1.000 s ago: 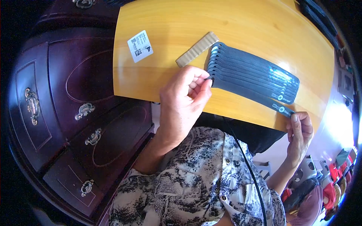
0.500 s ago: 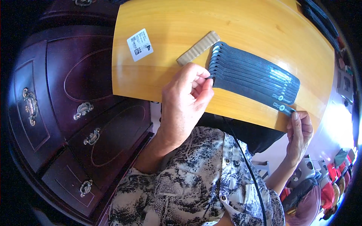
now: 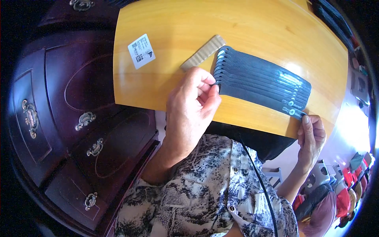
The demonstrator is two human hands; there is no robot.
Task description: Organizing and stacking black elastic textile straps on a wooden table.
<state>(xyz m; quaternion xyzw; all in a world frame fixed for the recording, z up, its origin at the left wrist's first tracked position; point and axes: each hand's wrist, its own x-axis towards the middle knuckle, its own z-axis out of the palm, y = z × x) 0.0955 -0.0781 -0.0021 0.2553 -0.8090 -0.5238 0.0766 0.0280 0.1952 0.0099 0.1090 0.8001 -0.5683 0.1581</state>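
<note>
Several black straps (image 3: 260,75) lie overlapped in a staggered row on the yellow wooden table, each with a rounded left end and pale printing near the right end. My left hand (image 3: 193,104) pinches the left end of the nearest strap between thumb and fingertips. At that strap's other end, my right hand (image 3: 312,132) grips the tip between thumb and curled fingers. The nearest strap is stretched between both hands along the front of the row. Just beyond my left hand lies a tan ribbed strip, like corrugated cardboard (image 3: 203,52).
A white printed label (image 3: 141,51) lies at the left of the wooden table (image 3: 166,19). Dark wooden drawers (image 3: 90,118) with ornate metal handles stand to the left. A black cable (image 3: 260,177) hangs down in front of my patterned shirt. Stools and coloured cloths are at the lower right.
The right end of the nearest strap has come up closer against the row. Both hands keep their grip; the whole view has shifted slightly.
</note>
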